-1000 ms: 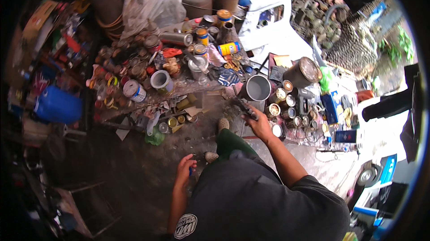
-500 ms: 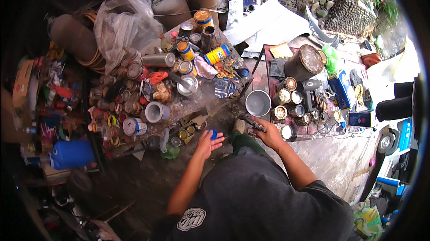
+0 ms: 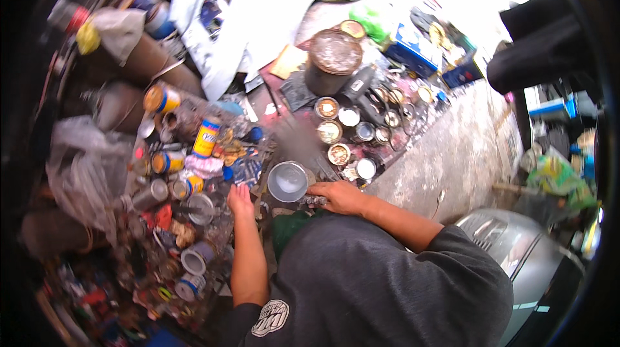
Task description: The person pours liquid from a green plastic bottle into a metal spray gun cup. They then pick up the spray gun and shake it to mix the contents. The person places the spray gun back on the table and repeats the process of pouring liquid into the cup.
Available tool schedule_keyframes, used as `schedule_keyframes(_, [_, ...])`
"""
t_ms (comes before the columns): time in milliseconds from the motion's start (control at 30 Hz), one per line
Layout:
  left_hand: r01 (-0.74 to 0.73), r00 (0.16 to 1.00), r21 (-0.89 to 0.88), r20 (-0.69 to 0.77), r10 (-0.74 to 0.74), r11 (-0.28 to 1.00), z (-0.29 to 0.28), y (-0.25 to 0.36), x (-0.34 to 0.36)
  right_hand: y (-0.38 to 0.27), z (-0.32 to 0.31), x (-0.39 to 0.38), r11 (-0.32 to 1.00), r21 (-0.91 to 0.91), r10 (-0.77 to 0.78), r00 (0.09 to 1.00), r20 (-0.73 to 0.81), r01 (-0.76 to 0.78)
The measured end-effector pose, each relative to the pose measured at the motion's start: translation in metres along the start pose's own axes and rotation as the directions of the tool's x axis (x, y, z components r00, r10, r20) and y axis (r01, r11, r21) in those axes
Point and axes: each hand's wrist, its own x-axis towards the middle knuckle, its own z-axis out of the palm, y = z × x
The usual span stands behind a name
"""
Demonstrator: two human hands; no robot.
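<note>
The left hand point(image 3: 240, 200) lies flat with fingers spread, holding nothing, among small cans just left of a grey metal cup point(image 3: 287, 181). The right hand point(image 3: 342, 196) curls around a small dark tool point(image 3: 314, 202) just near of the cup, forearm angled in from the right. The ground point(image 3: 452, 153) is rough concrete, crowded with open paint tins point(image 3: 339, 153).

Cluttered workshop: paint cans point(image 3: 329, 107), spray cans point(image 3: 206, 137)
</note>
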Motion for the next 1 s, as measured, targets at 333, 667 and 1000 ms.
schedule_keyframes(333, [-0.097,0.886,0.678,0.392,-0.248,0.728,0.018,0.01,-0.157,-0.003,-0.01,0.013,0.991,0.134,-0.007,0.988,-0.156,0.028])
schedule_keyframes(667, [-0.599,0.617,0.655,0.744,-0.257,0.461,0.029,0.066,-0.216,-0.011,-0.008,0.063,0.994,0.112,0.036,0.987,-0.158,-0.019])
schedule_keyframes(1000, [-0.401,0.711,0.49,0.699,-0.074,0.774,-0.113,0.128,-0.237,-0.065,0.011,0.106,0.977,0.183,0.105,0.993,0.053,-0.113])
